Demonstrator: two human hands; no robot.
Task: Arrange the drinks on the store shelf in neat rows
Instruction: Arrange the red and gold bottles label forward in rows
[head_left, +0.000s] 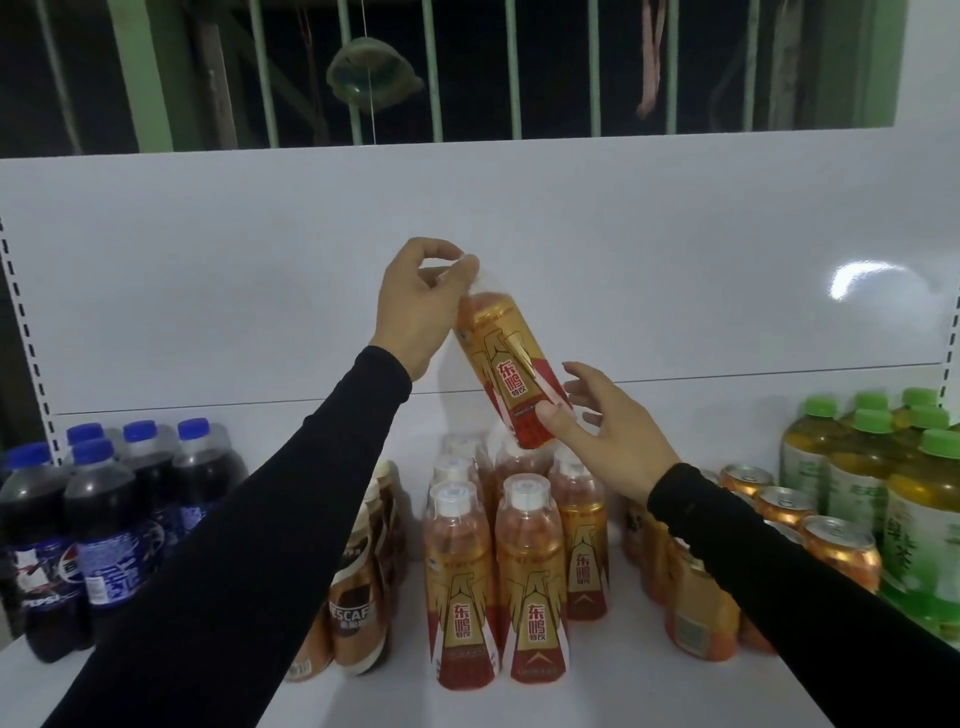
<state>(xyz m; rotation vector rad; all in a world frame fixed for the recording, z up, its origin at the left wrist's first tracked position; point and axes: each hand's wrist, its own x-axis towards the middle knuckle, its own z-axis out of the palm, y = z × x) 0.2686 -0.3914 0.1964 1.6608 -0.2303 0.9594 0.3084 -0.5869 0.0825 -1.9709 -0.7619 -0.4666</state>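
A gold-and-red energy drink bottle (511, 366) hangs tilted in the air above the shelf, its clear cap up and to the left. My left hand (415, 306) pinches the cap end. My right hand (602, 426) holds the bottom end, thumb on the label and fingers spread behind it. Below stand several matching bottles (530, 582) in short rows on the white shelf (597, 691).
Pepsi bottles (98, 525) stand at the left, Nescafe bottles (358, 597) beside them. Orange cans (800, 519) and green-capped tea bottles (893, 478) fill the right. A white back panel (208, 270) rises behind, a barred window above it.
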